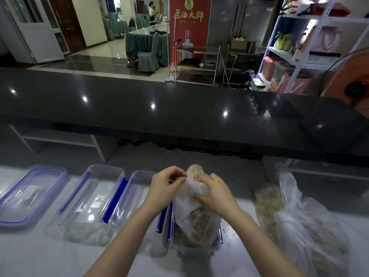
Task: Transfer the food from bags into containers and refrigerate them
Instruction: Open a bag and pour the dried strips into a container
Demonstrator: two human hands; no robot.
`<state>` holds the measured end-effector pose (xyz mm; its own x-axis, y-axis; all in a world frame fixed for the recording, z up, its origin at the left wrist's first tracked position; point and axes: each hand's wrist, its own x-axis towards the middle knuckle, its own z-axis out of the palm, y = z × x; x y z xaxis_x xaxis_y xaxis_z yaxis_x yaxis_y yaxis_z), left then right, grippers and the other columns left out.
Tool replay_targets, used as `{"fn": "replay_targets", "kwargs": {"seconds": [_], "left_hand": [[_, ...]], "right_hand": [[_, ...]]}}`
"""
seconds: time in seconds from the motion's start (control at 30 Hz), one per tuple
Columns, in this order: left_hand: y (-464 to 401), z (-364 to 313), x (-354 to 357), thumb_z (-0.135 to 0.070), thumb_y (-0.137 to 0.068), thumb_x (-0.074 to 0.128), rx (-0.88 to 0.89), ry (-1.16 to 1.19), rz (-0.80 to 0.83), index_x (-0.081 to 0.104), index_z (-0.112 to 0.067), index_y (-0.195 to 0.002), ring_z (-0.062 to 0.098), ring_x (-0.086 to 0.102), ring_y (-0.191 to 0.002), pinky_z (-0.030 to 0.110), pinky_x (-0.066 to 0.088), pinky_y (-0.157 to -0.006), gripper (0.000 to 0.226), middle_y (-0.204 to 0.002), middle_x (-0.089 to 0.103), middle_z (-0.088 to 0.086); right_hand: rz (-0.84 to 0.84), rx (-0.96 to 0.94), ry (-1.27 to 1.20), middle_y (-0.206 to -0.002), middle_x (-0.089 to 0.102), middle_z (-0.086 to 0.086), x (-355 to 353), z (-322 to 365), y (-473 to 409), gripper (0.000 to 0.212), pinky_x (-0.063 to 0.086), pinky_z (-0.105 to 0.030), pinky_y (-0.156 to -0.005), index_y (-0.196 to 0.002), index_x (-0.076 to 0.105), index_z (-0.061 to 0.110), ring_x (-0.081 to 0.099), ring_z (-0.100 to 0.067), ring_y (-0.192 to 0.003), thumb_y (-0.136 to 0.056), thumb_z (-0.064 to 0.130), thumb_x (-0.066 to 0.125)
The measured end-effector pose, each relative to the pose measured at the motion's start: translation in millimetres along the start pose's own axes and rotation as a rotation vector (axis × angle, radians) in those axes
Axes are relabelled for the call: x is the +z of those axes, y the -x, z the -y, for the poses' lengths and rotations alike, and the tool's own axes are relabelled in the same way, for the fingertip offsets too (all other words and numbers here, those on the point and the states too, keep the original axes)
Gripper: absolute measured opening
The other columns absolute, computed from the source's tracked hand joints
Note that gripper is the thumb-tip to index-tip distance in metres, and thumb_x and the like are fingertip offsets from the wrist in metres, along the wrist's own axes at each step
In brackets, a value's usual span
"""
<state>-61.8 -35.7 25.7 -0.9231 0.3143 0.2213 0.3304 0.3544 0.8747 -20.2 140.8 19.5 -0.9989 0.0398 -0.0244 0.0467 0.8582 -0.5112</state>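
A long dark counter (pixel 179 108) crosses the view. Beyond it, at twelve o'clock, stands a red banner (pixel 189 23); at two o'clock a white shelving rack (pixel 311 37); at three o'clock an orange fan (pixel 347 76). A draped dining table (pixel 143 41) sits at eleven o'clock.

Beyond the grip a long dark stone counter (pixel 179 108) crosses the room, reflecting ceiling lights. Farther back stand a red banner (pixel 189 27) and draped dining tables (pixel 143 41); far right, white metal shelving (pixel 299 47); far left, a white door (pixel 34 27).
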Motion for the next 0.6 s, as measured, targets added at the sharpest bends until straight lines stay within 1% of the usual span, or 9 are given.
{"fn": "replay_targets", "kwargs": {"seconds": [0.07, 0.17, 0.27, 0.33, 0.4, 0.47, 0.53, 0.57, 0.6], "left_hand": [[-2, -4, -3, -0.012, -0.088, 0.067, 0.030, 0.026, -0.016, 0.069, -0.024, -0.089, 0.001, 0.063, -0.085, 0.014, 0.051, -0.073, 0.012, -0.085, 0.067, -0.011], [-3, -12, -7, -0.019, -0.085, 0.071, 0.055, 0.068, -0.043, 0.068, -0.026, -0.094, 0.004, 0.065, -0.087, 0.019, 0.054, -0.076, 0.012, -0.088, 0.068, -0.011], [-2, -11, -11, -0.027, -0.081, 0.075, 0.023, 0.087, -0.014, 0.065, -0.031, -0.103, 0.001, 0.064, -0.093, 0.019, 0.055, -0.080, 0.024, -0.096, 0.068, -0.013], [0, 0, -11, -0.031, -0.079, 0.075, -0.009, -0.007, 0.084, 0.063, -0.037, -0.107, -0.003, 0.059, -0.101, 0.015, 0.051, -0.082, 0.031, -0.106, 0.063, -0.019], [6, 16, -7, -0.032, -0.079, 0.075, -0.061, -0.127, 0.175, 0.064, -0.037, -0.106, -0.004, 0.056, -0.104, 0.018, 0.049, -0.087, 0.029, -0.110, 0.058, -0.021], [13, 31, -1, -0.026, -0.080, 0.074, -0.119, -0.171, 0.203, 0.067, -0.030, -0.098, -0.001, 0.057, -0.102, 0.025, 0.051, -0.089, 0.019, -0.108, 0.058, -0.018], [18, 37, 6, -0.019, -0.083, 0.069, -0.123, -0.192, 0.203, 0.065, -0.026, -0.087, 0.005, 0.058, -0.094, 0.025, 0.051, -0.084, 0.009, -0.098, 0.060, -0.013], [18, 37, 9, -0.017, -0.086, 0.066, -0.123, -0.191, 0.183, 0.061, -0.028, -0.083, 0.008, 0.058, -0.088, 0.022, 0.049, -0.079, 0.012, -0.091, 0.061, -0.011], [18, 35, 10, -0.016, -0.088, 0.063, -0.139, -0.166, 0.152, 0.059, -0.029, -0.081, 0.008, 0.058, -0.082, 0.018, 0.047, -0.073, 0.015, -0.085, 0.062, -0.009]], "right_hand": [[-0.047, -0.027, -0.104, -0.100, 0.039, 0.008, -6, -2, -2, 0.029, 0.035, -0.012, -0.065, -0.112, 0.059, 0.025, 0.050, -0.013, -0.089, -0.085, 0.030, 0.065], [-0.125, -0.059, -0.306, -0.097, 0.052, 0.007, -18, 3, -2, 0.015, 0.041, -0.010, -0.061, -0.102, 0.056, 0.023, 0.054, -0.008, -0.082, -0.089, 0.016, 0.062], [-0.192, -0.039, -0.464, -0.081, 0.057, 0.004, -25, 7, 1, 0.016, 0.042, -0.009, -0.053, -0.095, 0.051, 0.024, 0.053, -0.006, -0.067, -0.091, 0.010, 0.058], [-0.188, -0.007, -0.464, -0.079, 0.057, 0.004, -25, 0, 3, 0.019, 0.040, -0.010, -0.050, -0.093, 0.049, 0.025, 0.051, -0.008, -0.064, -0.090, 0.009, 0.058], [-0.126, 0.027, -0.379, -0.083, 0.060, 0.007, -22, -10, 6, 0.023, 0.043, -0.015, -0.053, -0.095, 0.050, 0.031, 0.056, -0.011, -0.068, -0.086, 0.014, 0.062], [-0.023, 0.032, -0.240, -0.097, 0.063, 0.013, -21, -18, 9, 0.037, 0.050, -0.023, -0.066, -0.109, 0.051, 0.040, 0.061, -0.010, -0.080, -0.079, 0.023, 0.066], [0.117, 0.000, -0.088, -0.115, 0.061, 0.016, -16, -22, 10, 0.056, 0.052, -0.027, -0.080, -0.125, 0.049, 0.045, 0.061, -0.010, -0.097, -0.073, 0.031, 0.066], [0.178, -0.003, 0.004, -0.119, 0.059, 0.014, -13, -20, 10, 0.055, 0.050, -0.029, -0.085, -0.126, 0.052, 0.043, 0.057, -0.012, -0.105, -0.074, 0.035, 0.066], [0.216, -0.011, 0.092, -0.117, 0.056, 0.010, -8, -19, 11, 0.046, 0.047, -0.030, -0.087, -0.123, 0.057, 0.039, 0.053, -0.015, -0.109, -0.077, 0.038, 0.065]]}}
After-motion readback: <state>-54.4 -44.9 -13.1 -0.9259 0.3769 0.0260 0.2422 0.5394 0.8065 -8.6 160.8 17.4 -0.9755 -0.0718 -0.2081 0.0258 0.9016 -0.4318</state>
